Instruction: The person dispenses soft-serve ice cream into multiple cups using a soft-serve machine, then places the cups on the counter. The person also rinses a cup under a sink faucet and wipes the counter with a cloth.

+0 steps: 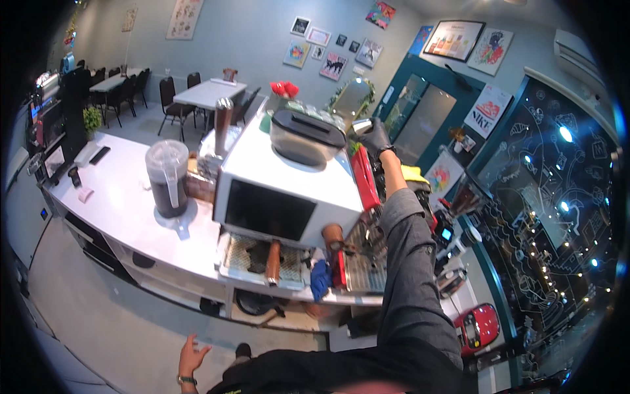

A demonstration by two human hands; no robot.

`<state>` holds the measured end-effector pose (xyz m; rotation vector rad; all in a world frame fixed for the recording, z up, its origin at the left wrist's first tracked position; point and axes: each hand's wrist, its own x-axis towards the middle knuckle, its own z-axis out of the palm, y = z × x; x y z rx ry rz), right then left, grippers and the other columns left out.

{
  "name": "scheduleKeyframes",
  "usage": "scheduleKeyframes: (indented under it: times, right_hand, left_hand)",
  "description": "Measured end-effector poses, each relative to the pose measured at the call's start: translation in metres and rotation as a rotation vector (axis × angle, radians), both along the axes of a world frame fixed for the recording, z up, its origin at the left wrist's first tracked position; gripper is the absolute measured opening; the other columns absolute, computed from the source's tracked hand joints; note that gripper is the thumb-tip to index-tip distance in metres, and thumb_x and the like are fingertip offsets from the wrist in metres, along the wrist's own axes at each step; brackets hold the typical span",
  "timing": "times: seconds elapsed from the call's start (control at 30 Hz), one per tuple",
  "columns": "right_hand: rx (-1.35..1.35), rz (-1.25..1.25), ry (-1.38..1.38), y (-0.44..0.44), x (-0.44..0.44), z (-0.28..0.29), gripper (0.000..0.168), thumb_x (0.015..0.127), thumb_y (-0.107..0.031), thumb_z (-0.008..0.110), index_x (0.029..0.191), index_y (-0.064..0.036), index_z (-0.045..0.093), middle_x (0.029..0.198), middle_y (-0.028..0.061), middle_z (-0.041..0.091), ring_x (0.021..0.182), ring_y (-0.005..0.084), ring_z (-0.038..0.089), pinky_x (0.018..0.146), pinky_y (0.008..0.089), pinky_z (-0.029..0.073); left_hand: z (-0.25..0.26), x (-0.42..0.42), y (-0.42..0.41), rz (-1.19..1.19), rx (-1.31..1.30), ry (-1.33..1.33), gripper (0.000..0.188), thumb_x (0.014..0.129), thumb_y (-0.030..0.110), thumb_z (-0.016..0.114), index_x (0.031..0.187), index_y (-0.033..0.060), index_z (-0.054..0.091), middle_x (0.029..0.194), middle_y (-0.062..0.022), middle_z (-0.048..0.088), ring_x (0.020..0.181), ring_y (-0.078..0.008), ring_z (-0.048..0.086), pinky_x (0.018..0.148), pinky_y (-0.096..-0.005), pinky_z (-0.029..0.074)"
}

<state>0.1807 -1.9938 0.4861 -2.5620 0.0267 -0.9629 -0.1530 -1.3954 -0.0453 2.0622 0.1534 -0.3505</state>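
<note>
My right hand (378, 138), in a black glove, reaches far forward past a white boxy appliance with a dark front panel (290, 184). Its fingers close around a small shiny metallic object (362, 125), whose full shape is hidden by the glove. Just below that hand stands a red-sided espresso machine (365, 180), partly covered by my sleeve. A clear lidded container with a black top (307, 138) rests on the white appliance, left of the hand. Low over the floor, my bare left hand (192, 355) hangs with fingers apart, holding nothing.
On the white counter (118, 182) stands a lidded plastic pitcher of dark liquid (168, 182). A wooden-handled portafilter (273, 263) lies over a tray, near a blue cloth (321, 279). Right of my arm are a coffee grinder (445, 224) and a red appliance (480, 327).
</note>
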Motion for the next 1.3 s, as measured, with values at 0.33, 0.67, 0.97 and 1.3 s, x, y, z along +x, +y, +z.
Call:
scheduleKeyframes:
  times: [0.33, 0.67, 0.97, 1.3]
  right_hand:
    - [-0.329, 0.075, 0.384, -0.014, 0.082, 0.004, 0.062, 0.075, -0.020, 0.075, 0.132, -0.004, 0.056, 0.120, 0.0206, 0.064, 0.113, 0.0332, 0.062, 0.097, 0.0392, 0.049]
    - [0.045, 0.301, -0.176, -0.061, -0.026, 0.018, 0.048, 0.084, -0.015, 0.078, 0.127, -0.004, 0.060, 0.112, 0.0055, 0.064, 0.100, 0.0138, 0.061, 0.086, 0.0301, 0.053]
    - [0.502, 0.242, 0.329, 0.023, -0.377, -0.170, 0.039, 0.090, -0.028, 0.072, 0.120, -0.004, 0.065, 0.116, 0.0112, 0.066, 0.110, 0.0228, 0.061, 0.095, 0.0373, 0.049]
    - [0.967, -0.416, 0.370, 0.036, -0.720, -0.343, 0.040, 0.091, -0.029, 0.070, 0.124, -0.006, 0.063, 0.116, 0.0135, 0.065, 0.106, 0.0294, 0.063, 0.095, 0.0386, 0.050]
  left_hand:
    - [-0.105, -0.009, 0.032, -0.043, -0.027, 0.114, 0.087, 0.075, 0.043, 0.085, 0.144, 0.0147, 0.042, 0.117, -0.0195, 0.061, 0.095, -0.0308, 0.062, 0.078, -0.0466, 0.053]
    - [0.169, 0.070, -0.025, -0.458, -0.305, -0.034, 0.042, 0.087, 0.025, 0.074, 0.119, 0.0010, 0.063, 0.097, -0.0180, 0.065, 0.088, -0.0284, 0.063, 0.077, -0.0391, 0.052]
    - [0.394, 0.075, -0.234, -1.392, -0.915, -0.837, 0.028, 0.088, 0.031, 0.065, 0.095, 0.0035, 0.068, 0.080, -0.0173, 0.068, 0.082, -0.0314, 0.068, 0.081, -0.0544, 0.053]
    - [0.478, -0.118, -0.475, -1.762, -0.945, -1.051, 0.031, 0.075, 0.027, 0.074, 0.105, 0.0317, 0.067, 0.100, -0.0004, 0.047, 0.101, -0.0254, 0.053, 0.092, -0.0593, 0.049]
